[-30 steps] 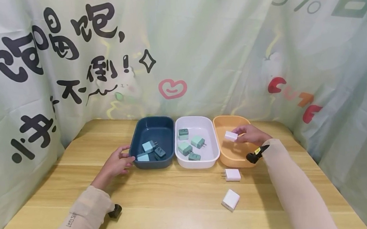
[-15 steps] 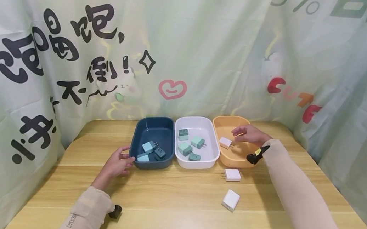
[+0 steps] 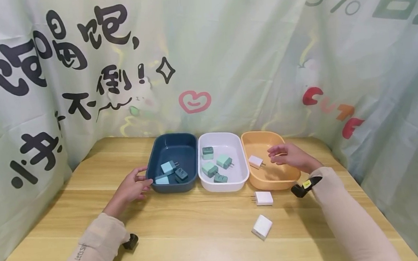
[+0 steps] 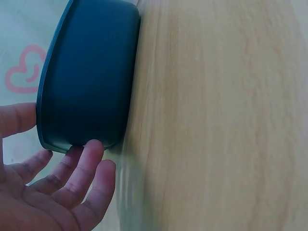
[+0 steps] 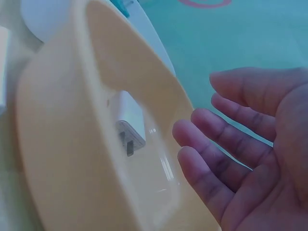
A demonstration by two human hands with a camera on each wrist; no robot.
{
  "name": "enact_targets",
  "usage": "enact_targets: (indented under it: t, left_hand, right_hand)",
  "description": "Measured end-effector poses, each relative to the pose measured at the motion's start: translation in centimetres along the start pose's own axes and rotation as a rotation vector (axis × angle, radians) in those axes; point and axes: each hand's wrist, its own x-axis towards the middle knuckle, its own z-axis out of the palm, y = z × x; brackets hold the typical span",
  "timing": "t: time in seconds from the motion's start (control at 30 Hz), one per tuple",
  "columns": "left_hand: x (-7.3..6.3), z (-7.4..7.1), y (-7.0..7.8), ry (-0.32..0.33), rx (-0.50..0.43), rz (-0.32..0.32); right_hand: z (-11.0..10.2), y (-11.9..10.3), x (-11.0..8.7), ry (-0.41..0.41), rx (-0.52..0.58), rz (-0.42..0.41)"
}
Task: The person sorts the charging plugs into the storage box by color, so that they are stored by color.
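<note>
My left hand (image 3: 131,188) rests its thumb and fingertips against the near left corner of the dark blue bin (image 3: 176,187), fingers loosely spread. In the left wrist view the thumb is at the rim of that bin (image 4: 91,72). My right hand (image 3: 292,155) hovers over the right side of the orange bin (image 3: 276,185), holding nothing, its fingers relaxed and apart. A white plug charger (image 3: 255,162) lies by the left wall inside the orange bin. In the right wrist view, the prongs of this charger (image 5: 129,115) point toward the viewer.
Two more white plug chargers, one nearer the bins (image 3: 263,198) and one closer to me (image 3: 262,227), lie on the wooden table (image 3: 187,237). A white bin (image 3: 225,187) with several green chargers stands between the others. Several blue chargers (image 3: 168,167) lie in the blue bin. A printed curtain (image 3: 240,63) hangs behind.
My right hand let go of a white plug charger, which dropped into the orange bin. The hand then shifted slightly right. My left hand stayed at the blue bin.
</note>
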Motion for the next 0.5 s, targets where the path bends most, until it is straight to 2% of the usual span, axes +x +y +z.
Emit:
enact_targets:
  t: [0.33,0.5]
  left_hand:
    - [0.0,-0.1,-0.1,-0.002,0.012,-0.007]
    - [0.1,0.0,0.0,-0.002,0.011,-0.014]
  right_hand:
    - [0.9,0.0,-3.0,0.029,0.017,-0.030]
    - [1.6,0.0,-4.6,0.055,0.009,-0.079]
